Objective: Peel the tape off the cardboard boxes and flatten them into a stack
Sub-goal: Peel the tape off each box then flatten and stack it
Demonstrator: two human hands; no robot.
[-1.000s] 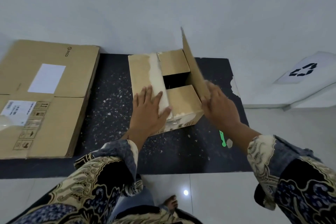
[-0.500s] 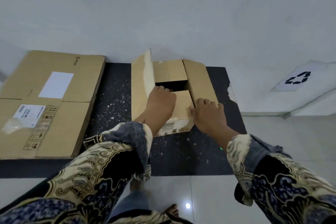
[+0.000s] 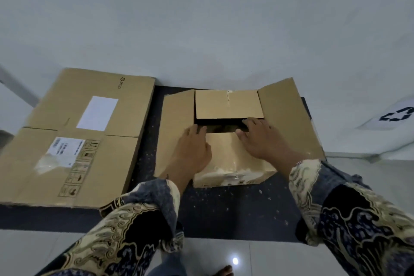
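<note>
I see cardboard box (image 3: 226,159) on black mat (image 3: 224,208), side flaps spread | left hand (image 3: 192,148) and right hand (image 3: 262,139) flat, unclenched, on near flap, fingertips at the gap | flattened box (image 3: 74,136) lies left, apart

**Dark mat on a pale tiled floor**

A dark speckled mat (image 3: 224,213) lies on the pale tiled floor (image 3: 268,260) against a white wall. On the mat sits an open cardboard box (image 3: 226,105), side flaps splayed outward. A flattened cardboard box (image 3: 74,141) lies just beside it, overlapping the mat's left edge.
</note>
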